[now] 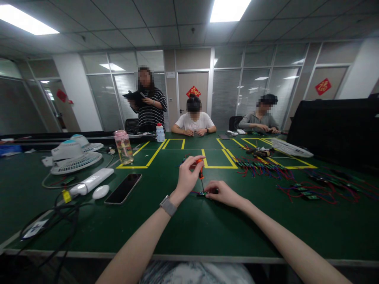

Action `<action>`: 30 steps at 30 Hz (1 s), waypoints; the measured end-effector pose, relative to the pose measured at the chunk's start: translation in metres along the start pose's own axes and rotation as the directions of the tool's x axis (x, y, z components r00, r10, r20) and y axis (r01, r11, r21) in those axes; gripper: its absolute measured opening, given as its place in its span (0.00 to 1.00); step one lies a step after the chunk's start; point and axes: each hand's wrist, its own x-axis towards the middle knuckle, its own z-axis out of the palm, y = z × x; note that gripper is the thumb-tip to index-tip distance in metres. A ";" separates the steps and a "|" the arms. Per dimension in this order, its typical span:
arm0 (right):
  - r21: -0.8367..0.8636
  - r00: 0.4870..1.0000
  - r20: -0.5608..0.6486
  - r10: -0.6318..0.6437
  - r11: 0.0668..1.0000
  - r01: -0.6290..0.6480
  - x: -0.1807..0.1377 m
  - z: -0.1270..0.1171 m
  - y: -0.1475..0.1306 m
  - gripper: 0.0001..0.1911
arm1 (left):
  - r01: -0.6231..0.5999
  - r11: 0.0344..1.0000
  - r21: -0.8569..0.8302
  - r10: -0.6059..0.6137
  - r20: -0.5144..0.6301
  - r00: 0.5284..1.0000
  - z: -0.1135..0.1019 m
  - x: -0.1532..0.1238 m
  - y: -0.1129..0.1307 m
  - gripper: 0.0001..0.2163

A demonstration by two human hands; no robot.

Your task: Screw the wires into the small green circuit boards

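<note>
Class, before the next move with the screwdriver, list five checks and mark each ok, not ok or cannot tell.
1. The left hand grips the screwdriver by its orange handle: ok.
2. The screwdriver stands roughly upright over the small board: ok.
3. The right hand holds the small board down on the table: ok.
4. The tip is seated in a screw: cannot tell, too small.
5. The phone lies apart from both hands: ok.

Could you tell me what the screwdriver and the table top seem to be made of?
The screwdriver in the left hand: orange handle, probably plastic by its bright even colour; dark thin shaft, likely metal. The table top: a matt green mat or coating, perhaps rubber or vinyl, with dull reflections and a pale edge.
</note>
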 end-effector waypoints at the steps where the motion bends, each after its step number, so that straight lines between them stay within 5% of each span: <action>1: 0.006 1.000 -0.003 0.007 1.000 -0.007 0.000 0.001 0.001 0.10 | -0.004 1.000 0.024 0.004 -0.024 1.000 0.000 0.000 0.000 0.08; 13: 0.023 0.999 -0.030 0.024 0.999 -0.023 -0.001 0.001 -0.002 0.10 | 0.046 0.997 -0.069 -0.041 0.065 0.997 0.000 -0.001 0.000 0.14; 20: 0.047 0.997 -0.051 0.050 0.998 -0.048 0.000 0.004 -0.002 0.08 | -0.053 0.991 0.125 0.047 0.050 0.998 0.000 -0.003 0.004 0.12; 24: 0.045 0.998 -0.051 0.041 0.998 -0.039 0.000 0.005 -0.001 0.08 | -0.017 1.000 0.023 0.014 0.127 0.992 0.002 -0.001 0.002 0.15; 30: 0.033 0.998 -0.063 0.031 0.999 -0.029 0.000 0.005 -0.001 0.07 | -0.044 0.985 0.169 0.046 -0.013 0.999 0.001 -0.001 0.004 0.08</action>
